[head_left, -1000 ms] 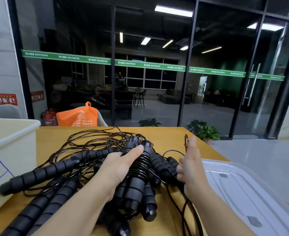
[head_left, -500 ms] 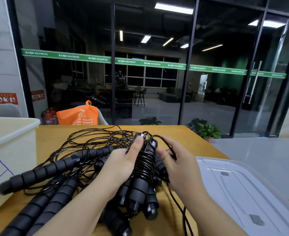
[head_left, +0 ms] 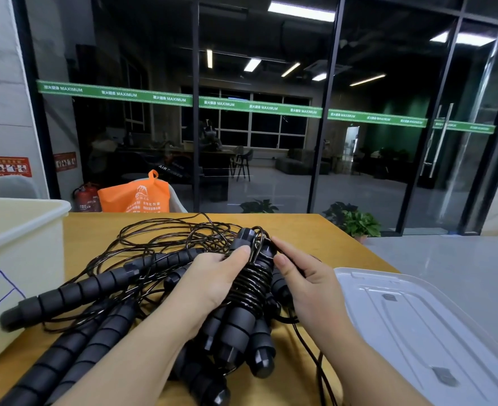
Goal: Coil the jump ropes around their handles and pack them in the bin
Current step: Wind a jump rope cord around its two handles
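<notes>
A pile of black jump ropes (head_left: pixel 160 250) with ribbed foam handles lies tangled on the wooden table (head_left: pixel 324 235). My left hand (head_left: pixel 212 282) grips a pair of handles (head_left: pixel 242 317) held together, with black cord wound in tight coils (head_left: pixel 253 282) around their middle. My right hand (head_left: pixel 303 276) pinches the cord beside the top of that bundle, fingertips against the handle ends. More loose handles (head_left: pixel 75 291) lie to the left. The cream bin (head_left: pixel 22 259) marked with a blue letter A stands at the far left.
A clear plastic lid (head_left: pixel 417 326) lies flat at the right of the table. Behind the table are an orange bag (head_left: pixel 133 194), a fire extinguisher (head_left: pixel 85 197), potted plants (head_left: pixel 356 222) and a glass wall.
My right hand swung in from the right side of the bundle to its top, bringing the cord over the handle ends. The left hand kept its grip.
</notes>
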`<state>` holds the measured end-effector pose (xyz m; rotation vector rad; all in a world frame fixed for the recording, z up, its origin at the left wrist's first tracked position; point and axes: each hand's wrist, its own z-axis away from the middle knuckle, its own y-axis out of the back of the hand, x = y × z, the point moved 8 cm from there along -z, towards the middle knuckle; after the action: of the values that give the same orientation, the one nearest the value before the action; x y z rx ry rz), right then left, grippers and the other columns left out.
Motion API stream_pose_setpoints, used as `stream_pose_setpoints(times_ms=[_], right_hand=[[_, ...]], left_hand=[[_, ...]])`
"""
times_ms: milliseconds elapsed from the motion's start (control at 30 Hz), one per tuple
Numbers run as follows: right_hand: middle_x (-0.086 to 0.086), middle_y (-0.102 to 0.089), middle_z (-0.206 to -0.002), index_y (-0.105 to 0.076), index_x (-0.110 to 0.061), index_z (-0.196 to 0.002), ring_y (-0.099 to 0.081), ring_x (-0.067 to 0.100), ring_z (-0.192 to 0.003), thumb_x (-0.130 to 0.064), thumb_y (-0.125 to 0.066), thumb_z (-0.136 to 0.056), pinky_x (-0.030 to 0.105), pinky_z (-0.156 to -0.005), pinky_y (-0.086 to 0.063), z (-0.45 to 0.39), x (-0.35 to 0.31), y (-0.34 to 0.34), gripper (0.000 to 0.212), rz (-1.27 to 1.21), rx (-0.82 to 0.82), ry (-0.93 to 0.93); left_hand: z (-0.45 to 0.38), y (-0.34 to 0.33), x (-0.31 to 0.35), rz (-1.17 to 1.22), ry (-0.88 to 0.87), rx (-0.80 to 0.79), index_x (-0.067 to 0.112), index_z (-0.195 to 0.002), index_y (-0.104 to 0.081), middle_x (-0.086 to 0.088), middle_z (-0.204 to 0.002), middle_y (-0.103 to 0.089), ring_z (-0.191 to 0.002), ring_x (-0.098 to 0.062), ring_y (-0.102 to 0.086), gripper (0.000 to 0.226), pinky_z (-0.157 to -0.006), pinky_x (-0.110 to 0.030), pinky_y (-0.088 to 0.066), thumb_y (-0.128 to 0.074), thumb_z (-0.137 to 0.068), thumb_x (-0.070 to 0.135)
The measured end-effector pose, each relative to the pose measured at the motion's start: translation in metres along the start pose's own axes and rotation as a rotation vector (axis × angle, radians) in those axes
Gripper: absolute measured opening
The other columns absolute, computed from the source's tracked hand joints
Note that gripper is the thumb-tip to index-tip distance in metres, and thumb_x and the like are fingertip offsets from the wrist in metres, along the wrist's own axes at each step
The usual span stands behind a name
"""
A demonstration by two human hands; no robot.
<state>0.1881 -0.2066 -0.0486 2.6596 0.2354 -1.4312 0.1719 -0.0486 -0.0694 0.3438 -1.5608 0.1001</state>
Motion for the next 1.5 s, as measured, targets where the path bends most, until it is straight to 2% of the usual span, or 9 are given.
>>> stream_pose_setpoints(times_ms=[233, 367, 567, 767, 833, 933, 1067, 1233, 1500], right_hand=[[-0.028, -0.070, -0.097, -0.067, -0.033, -0.105, -0.062, -0.009, -0.099, -0.006, -0.054, -0.095, 0.004, -0.078, -0.045, -0.001, -0.003, -0.006, 0.032, 0.022, -0.076, 0.038], [-0.009, -0.070, -0.098, -0.067, -0.039, -0.103, -0.061, -0.005, -0.095, -0.008, -0.052, -0.096, 0.004, -0.077, -0.042, -0.002, -0.012, -0.010, 0.035, 0.130, -0.114, 0.101], [-0.027, -0.051, -0.093, -0.055, -0.057, -0.115, -0.054, 0.000, -0.091, -0.035, -0.034, -0.097, 0.012, -0.073, -0.041, 0.003, -0.024, -0.024, 0.036, 0.496, -0.189, 0.237], [-0.031, -0.044, -0.091, -0.047, -0.040, -0.133, -0.050, -0.001, -0.090, -0.038, -0.026, -0.098, 0.014, -0.072, -0.039, 0.009, -0.030, -0.029, 0.040, 0.662, -0.209, 0.282], [-0.033, -0.049, -0.094, -0.039, -0.053, -0.122, -0.051, -0.007, -0.093, -0.034, -0.030, -0.101, 0.013, -0.076, -0.040, 0.008, -0.028, -0.025, 0.029, 0.615, -0.193, 0.236], [-0.030, -0.057, -0.090, -0.036, -0.050, -0.104, -0.057, -0.005, -0.087, -0.028, -0.043, -0.099, 0.018, -0.073, -0.044, 0.005, -0.023, -0.016, 0.024, 0.520, -0.171, 0.130], [-0.025, -0.066, -0.085, -0.059, -0.041, -0.096, -0.058, -0.011, -0.088, -0.016, -0.058, -0.094, 0.007, -0.073, -0.042, -0.002, -0.032, 0.006, 0.025, 0.460, -0.085, 0.146], [-0.013, -0.073, -0.078, -0.073, -0.026, -0.085, -0.065, -0.002, -0.073, -0.007, -0.064, -0.089, 0.013, -0.063, -0.049, -0.007, -0.014, 0.014, 0.022, 0.105, -0.015, -0.053], [-0.012, -0.058, -0.086, -0.069, -0.028, -0.089, -0.055, 0.001, -0.088, -0.002, -0.067, -0.086, 0.005, -0.074, -0.041, 0.001, -0.038, 0.001, 0.026, 0.454, 0.074, 0.353]], left_hand=[[0.001, 0.001, -0.001, 0.011, -0.019, -0.023, -0.005, -0.089, -0.066, -0.009, -0.074, -0.064, -0.068, -0.023, -0.061, 0.053, -0.071, -0.036, -0.050, -0.055, -0.088, 0.047], [0.003, 0.001, 0.000, 0.006, -0.033, -0.018, -0.007, -0.093, -0.065, -0.008, -0.074, -0.062, -0.067, -0.021, -0.059, 0.054, -0.067, -0.032, -0.047, -0.053, -0.090, 0.046], [0.006, 0.004, 0.001, 0.005, -0.038, -0.005, 0.003, -0.090, -0.070, -0.005, -0.072, -0.069, -0.067, -0.020, -0.066, 0.053, -0.070, -0.034, -0.054, -0.049, -0.091, 0.051], [0.014, -0.003, 0.009, -0.017, -0.147, 0.005, 0.002, -0.087, -0.069, -0.010, -0.081, -0.073, -0.075, -0.023, -0.070, 0.054, -0.079, -0.040, -0.055, -0.048, -0.090, 0.052], [0.014, -0.001, 0.010, -0.019, -0.163, 0.043, 0.002, -0.089, -0.070, -0.012, -0.088, -0.073, -0.084, -0.027, -0.070, 0.055, -0.084, -0.043, -0.053, -0.046, -0.091, 0.052], [0.015, 0.001, 0.008, 0.009, -0.149, 0.065, 0.004, -0.087, -0.072, -0.011, -0.088, -0.073, -0.085, -0.026, -0.070, 0.056, -0.086, -0.045, -0.054, -0.045, -0.091, 0.053], [0.014, 0.005, 0.002, 0.051, -0.080, 0.074, -0.002, -0.092, -0.069, -0.016, -0.089, -0.072, -0.085, -0.029, -0.069, 0.063, -0.083, -0.042, -0.054, -0.044, -0.091, 0.056], [0.014, 0.004, 0.003, 0.037, -0.070, 0.065, -0.003, -0.087, -0.068, -0.009, -0.078, -0.071, -0.072, -0.020, -0.066, 0.064, -0.079, -0.038, -0.055, -0.047, -0.089, 0.057], [0.015, 0.001, 0.006, 0.016, -0.116, 0.069, 0.009, -0.085, -0.072, -0.008, -0.084, -0.074, -0.083, -0.025, -0.070, 0.054, -0.087, -0.044, -0.054, -0.046, -0.088, 0.056]])
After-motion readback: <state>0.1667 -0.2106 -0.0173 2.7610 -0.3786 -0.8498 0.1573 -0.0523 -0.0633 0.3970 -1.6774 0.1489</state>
